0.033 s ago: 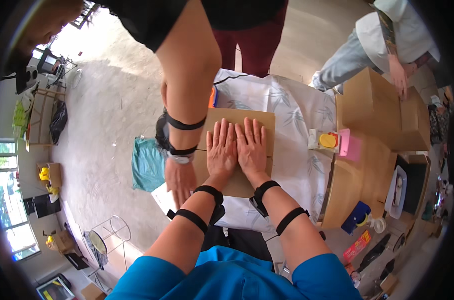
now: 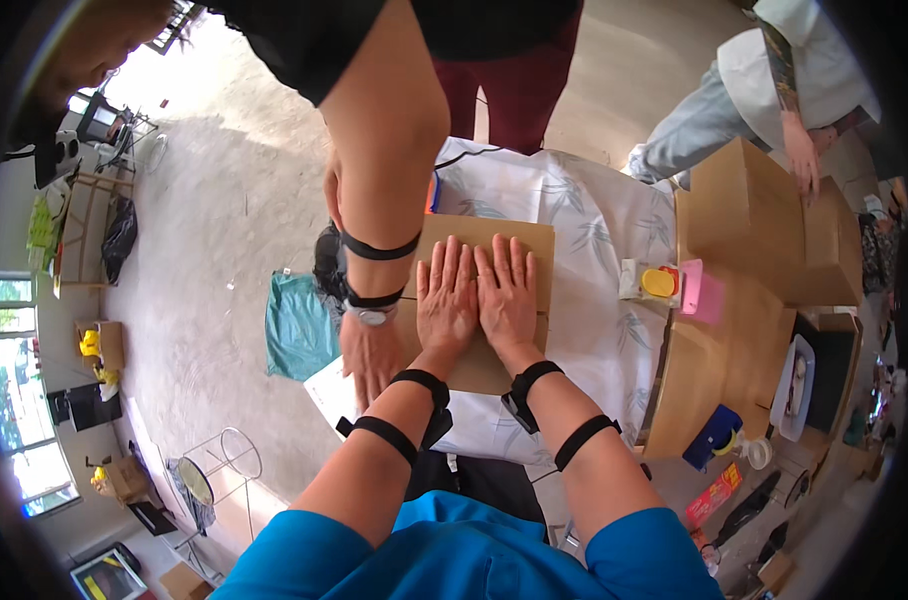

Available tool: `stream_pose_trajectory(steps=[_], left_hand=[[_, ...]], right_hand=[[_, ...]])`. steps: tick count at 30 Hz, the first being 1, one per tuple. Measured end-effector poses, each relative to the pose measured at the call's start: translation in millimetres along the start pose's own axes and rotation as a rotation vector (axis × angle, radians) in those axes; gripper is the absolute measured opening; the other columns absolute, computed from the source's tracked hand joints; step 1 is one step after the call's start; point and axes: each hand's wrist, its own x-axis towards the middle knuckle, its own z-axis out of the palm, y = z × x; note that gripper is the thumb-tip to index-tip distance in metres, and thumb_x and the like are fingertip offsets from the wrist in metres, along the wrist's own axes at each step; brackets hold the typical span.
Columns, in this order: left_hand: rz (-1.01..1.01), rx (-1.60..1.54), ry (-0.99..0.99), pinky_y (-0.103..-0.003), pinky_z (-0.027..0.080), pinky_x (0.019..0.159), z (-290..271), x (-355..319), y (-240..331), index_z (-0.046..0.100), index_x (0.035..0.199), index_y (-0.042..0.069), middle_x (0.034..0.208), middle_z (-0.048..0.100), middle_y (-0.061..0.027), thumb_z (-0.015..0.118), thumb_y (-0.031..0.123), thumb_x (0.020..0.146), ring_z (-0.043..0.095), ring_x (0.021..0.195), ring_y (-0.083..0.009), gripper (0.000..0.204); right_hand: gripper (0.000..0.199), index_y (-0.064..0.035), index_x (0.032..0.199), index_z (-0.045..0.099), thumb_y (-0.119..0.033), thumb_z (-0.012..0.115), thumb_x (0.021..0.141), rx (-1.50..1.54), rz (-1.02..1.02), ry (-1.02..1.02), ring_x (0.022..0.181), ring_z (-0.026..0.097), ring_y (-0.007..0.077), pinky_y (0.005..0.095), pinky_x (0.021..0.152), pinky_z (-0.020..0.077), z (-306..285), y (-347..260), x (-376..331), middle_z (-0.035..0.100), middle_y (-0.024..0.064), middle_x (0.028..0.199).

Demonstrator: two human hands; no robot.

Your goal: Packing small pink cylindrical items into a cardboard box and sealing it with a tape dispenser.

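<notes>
While palm-down on cardbd box (image 2: 482,372), both hands (image 2: 447,314) open & flat, side by side, co-worker's hand (image 2: 370,352) to L

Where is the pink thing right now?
In the head view, the pink thing sits to the right of the person's right hand, just right of the rounded yellow item and near a large cardboard box.
</notes>
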Motion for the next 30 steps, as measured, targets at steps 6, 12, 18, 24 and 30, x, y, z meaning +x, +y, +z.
stream_pose_trajectory(steps=[6,12,18,24,30], left_hand=[[-0.018,-0.009,-0.019,-0.043,0.008,0.122,-3.8,-0.6,-0.3,0.032,0.151,0.014,0.161,0.021,-0.0067,0.038,0.028,0.100,0.014,0.150,-0.0220,0.054],[-0.005,0.031,-0.048,-0.043,0.007,0.122,-2.9,0.1,2.0,0.030,0.152,0.013,0.161,0.021,-0.0070,0.037,0.028,0.100,0.013,0.150,-0.0221,0.055],[-0.022,0.040,-0.054,-0.042,0.007,0.122,-4.6,-1.1,0.9,0.030,0.152,0.013,0.162,0.018,-0.0061,0.036,0.028,0.101,0.012,0.150,-0.0215,0.054],[-0.018,0.032,-0.081,-0.042,0.007,0.122,-8.5,-0.9,3.5,0.030,0.152,0.013,0.162,0.018,-0.0066,0.035,0.028,0.101,0.011,0.150,-0.0217,0.054],[0.020,-0.029,-0.033,-0.045,0.009,0.121,-5.2,0.7,1.8,0.032,0.151,0.012,0.161,0.022,-0.0077,0.040,0.027,0.099,0.015,0.150,-0.0244,0.055]], right_hand=[[0.047,-0.0125,0.138,0.052,-0.019,0.055,0.092,-0.052,-0.006,-0.017,0.143,0.031,0.0340,0.0504,0.118,0.0205,-1.6,-1.6,0.3,0.039,0.0127,0.152],[0.047,-0.0128,0.138,0.052,-0.020,0.056,0.092,-0.036,-0.004,-0.018,0.144,0.030,0.0335,0.0509,0.118,0.0198,-1.9,0.9,-1.1,0.038,0.0128,0.152],[0.049,-0.0132,0.139,0.051,-0.021,0.057,0.091,-0.061,-0.010,-0.032,0.145,0.028,0.0332,0.0510,0.119,0.0180,-2.3,-1.5,-1.2,0.037,0.0127,0.153],[0.049,-0.0141,0.139,0.051,-0.022,0.057,0.091,-0.056,0.004,-0.040,0.144,0.028,0.0332,0.0508,0.119,0.0176,-1.6,-1.3,-3.0,0.036,0.0129,0.153],[0.048,-0.0104,0.137,0.053,-0.024,0.054,0.091,-0.045,-0.015,-0.003,0.144,0.029,0.0340,0.0511,0.119,0.0173,-0.4,0.1,-0.1,0.038,0.0143,0.152]])
